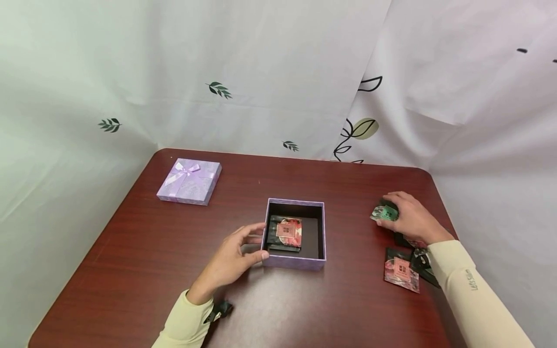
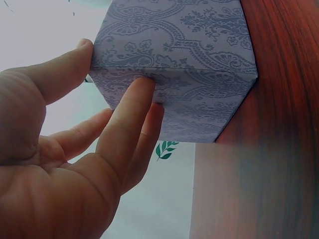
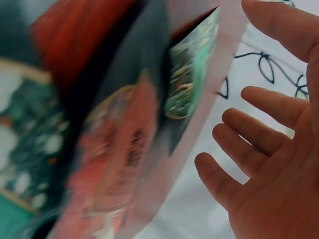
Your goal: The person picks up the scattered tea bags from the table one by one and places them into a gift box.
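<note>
Your left hand (image 1: pixel 230 258), fingers spread, touched one lidless box (image 1: pixel 294 263) mid-counter (image 1: pixel 348 304); at right, your right hand (image 1: pixel 413 217) had fingers wide about one green packet (image 1: pixel 386 213), at least three more packets (image 1: pixel 402 270) nearer; one lid (image 1: pixel 190 182) sat far left.

A reddish-brown table (image 1: pixel 130 270) with rounded far corners is bordered by white cloth (image 1: pixel 278 53), on which green leaf sprigs (image 1: pixel 219 90) and, farther right, a black-outlined plant (image 1: pixel 364 128) are printed.

The brown table (image 1: pixel 344 299) bears a box (image 1: pixel 293 263), lid (image 1: pixel 189 182) and sachets (image 1: pixel 402 271).
</note>
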`<state>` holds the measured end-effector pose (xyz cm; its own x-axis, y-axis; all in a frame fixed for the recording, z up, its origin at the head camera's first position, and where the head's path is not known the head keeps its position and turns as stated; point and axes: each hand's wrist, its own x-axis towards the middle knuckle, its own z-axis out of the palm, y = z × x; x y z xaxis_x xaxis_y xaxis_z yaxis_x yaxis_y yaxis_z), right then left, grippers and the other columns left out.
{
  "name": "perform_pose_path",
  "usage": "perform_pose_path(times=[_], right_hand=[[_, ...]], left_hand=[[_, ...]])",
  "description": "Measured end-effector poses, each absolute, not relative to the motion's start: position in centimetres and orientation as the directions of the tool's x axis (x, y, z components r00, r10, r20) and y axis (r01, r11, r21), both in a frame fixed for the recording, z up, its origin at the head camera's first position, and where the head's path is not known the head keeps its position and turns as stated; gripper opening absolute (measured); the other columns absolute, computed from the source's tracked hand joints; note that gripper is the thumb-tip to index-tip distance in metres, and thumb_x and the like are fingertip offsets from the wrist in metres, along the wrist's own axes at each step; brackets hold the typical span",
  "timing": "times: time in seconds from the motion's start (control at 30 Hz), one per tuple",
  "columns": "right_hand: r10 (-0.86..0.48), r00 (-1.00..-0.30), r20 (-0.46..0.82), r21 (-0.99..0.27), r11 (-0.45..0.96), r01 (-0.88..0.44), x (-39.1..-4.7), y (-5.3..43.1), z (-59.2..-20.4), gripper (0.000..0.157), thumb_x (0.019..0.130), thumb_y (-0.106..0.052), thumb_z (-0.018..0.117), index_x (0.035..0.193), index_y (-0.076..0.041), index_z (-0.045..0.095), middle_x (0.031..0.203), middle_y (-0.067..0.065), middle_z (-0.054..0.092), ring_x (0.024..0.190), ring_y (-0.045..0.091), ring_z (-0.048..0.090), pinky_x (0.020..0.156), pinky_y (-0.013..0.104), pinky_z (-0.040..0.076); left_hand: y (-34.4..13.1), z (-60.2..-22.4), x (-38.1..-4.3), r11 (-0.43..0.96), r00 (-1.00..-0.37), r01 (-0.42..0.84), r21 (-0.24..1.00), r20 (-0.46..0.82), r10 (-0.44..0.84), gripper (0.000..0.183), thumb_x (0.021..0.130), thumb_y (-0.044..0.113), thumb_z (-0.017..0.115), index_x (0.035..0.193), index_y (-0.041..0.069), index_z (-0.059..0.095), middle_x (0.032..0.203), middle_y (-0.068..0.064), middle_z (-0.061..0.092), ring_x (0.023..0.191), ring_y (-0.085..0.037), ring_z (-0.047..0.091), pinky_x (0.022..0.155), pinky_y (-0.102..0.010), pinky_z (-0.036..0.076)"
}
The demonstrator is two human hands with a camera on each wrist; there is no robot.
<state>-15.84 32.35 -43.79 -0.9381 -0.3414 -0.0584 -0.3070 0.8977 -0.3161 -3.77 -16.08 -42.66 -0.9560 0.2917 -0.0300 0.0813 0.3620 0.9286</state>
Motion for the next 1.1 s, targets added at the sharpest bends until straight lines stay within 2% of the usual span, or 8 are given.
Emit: perform_pose_path(times=[0.37, 0.7, 1.1], right_hand=[[-0.333, -0.938, -0.095, -0.316, 0.904, -0.289, -15.7, 33.8, -45.3, 0.089, 0.090, -0.048, 0.081, 0.150, 0.010, 0.049, 0.151, 0.034, 0.046, 0.140, 0.054, 0.043, 0.113, 0.071, 0.037], [-0.321, -0.941, -0.105, -0.324, 0.906, -0.273, -15.6, 33.9, -45.5, 0.087, 0.091, -0.045, 0.081, 0.149, 0.012, 0.048, 0.150, 0.037, 0.047, 0.139, 0.056, 0.043, 0.113, 0.072, 0.037], [-0.308, -0.945, -0.109, -0.322, 0.910, -0.260, -15.6, 33.8, -45.2, 0.090, 0.089, -0.046, 0.082, 0.148, 0.013, 0.048, 0.147, 0.037, 0.047, 0.135, 0.056, 0.043, 0.111, 0.074, 0.037]], left_hand=[[-16.0, -42.6, -3.8, 0.362, -0.955, 0.084, 0.928, -0.028, 0.295, 0.070, 0.091, 0.015, 0.085, 0.152, 0.006, 0.054, 0.138, -0.021, 0.064, 0.122, -0.038, 0.070, 0.093, -0.036, 0.062], [-15.9, -42.5, -3.8, 0.377, -0.958, 0.076, 0.923, -0.037, 0.285, 0.069, 0.091, 0.016, 0.086, 0.152, 0.008, 0.055, 0.140, -0.016, 0.063, 0.123, -0.036, 0.069, 0.092, -0.035, 0.062], [-16.0, -42.6, -3.8, 0.366, -0.956, 0.078, 0.927, -0.034, 0.290, 0.069, 0.091, 0.015, 0.085, 0.152, 0.009, 0.054, 0.138, -0.017, 0.064, 0.123, -0.036, 0.069, 0.090, -0.030, 0.062]])
